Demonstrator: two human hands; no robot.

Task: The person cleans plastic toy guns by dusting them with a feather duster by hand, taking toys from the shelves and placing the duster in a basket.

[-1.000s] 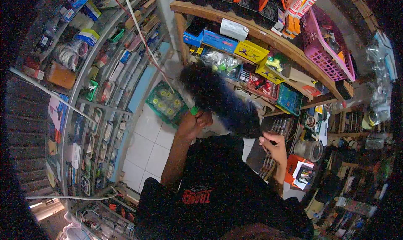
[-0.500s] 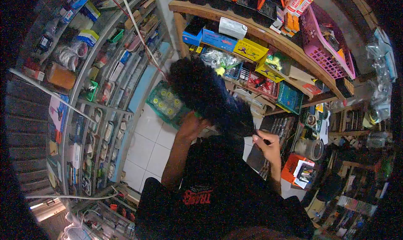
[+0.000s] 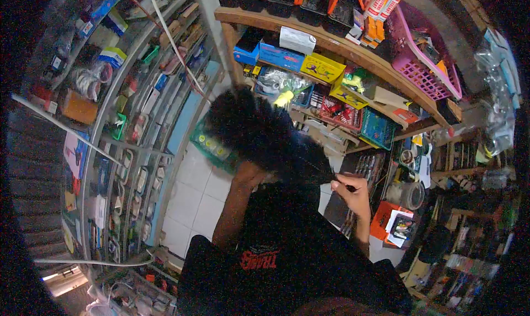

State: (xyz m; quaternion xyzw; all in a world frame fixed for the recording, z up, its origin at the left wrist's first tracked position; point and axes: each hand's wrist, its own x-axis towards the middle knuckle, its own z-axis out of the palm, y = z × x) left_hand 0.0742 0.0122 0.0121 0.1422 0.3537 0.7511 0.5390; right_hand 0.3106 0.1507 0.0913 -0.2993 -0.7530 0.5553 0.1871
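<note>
A black, fluffy bundle that looks like a feather duster (image 3: pixel 265 128) spreads in front of my chest, over my black shirt with upside-down red lettering. My left hand (image 3: pixel 248 176) is closed against its lower left side, with the fingertips partly hidden by the dark tufts. At the right edge of the bundle, my right hand (image 3: pixel 353 191) pinches a dark tip between thumb and fingers. A green basket (image 3: pixel 212 150) with several round yellow-labelled items is partly covered by the bundle.
Glass display shelves (image 3: pixel 132 122) with small goods curve along the left. Wooden shelving (image 3: pixel 326 31) ahead carries boxes and baskets, with a pink basket (image 3: pixel 422 67) at upper right. An orange box (image 3: pixel 383 219) lies beyond my right hand. White floor tiles (image 3: pixel 193 200) show between.
The feather duster has shifted a little left and down, covering more of the green basket. My left hand is more hidden behind it; the right keeps its pinch.
</note>
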